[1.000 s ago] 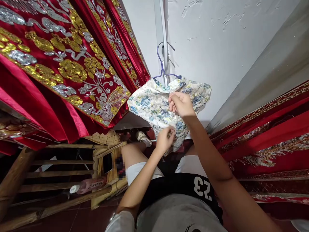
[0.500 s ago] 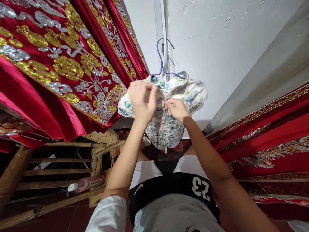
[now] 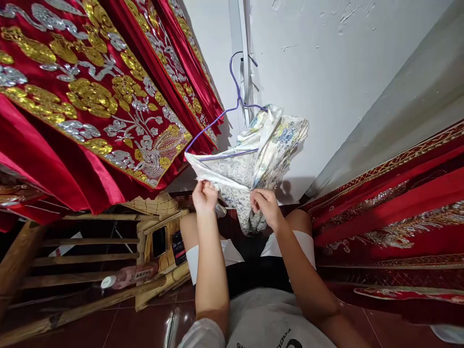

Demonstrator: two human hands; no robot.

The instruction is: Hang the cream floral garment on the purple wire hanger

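Note:
A white garment with a blue and yellow floral print hangs on a purple wire hanger hooked on a white wall pipe. The garment is partly pulled off, so the hanger's left arm shows bare. My left hand is closed, pinching the garment's lower left edge. My right hand is closed around the bunched cloth lower down. Both hands are just below the hanger.
Red cloths with gold and silver embroidery hang at the left, and more red embroidered cloth hangs at the right. A wooden rack holds a pink bottle and a phone. The floor is dark red tile.
Both hands have dropped from the garment's collar to its lower part. The cloth has slid off the hanger's left arm and the hanger now tilts.

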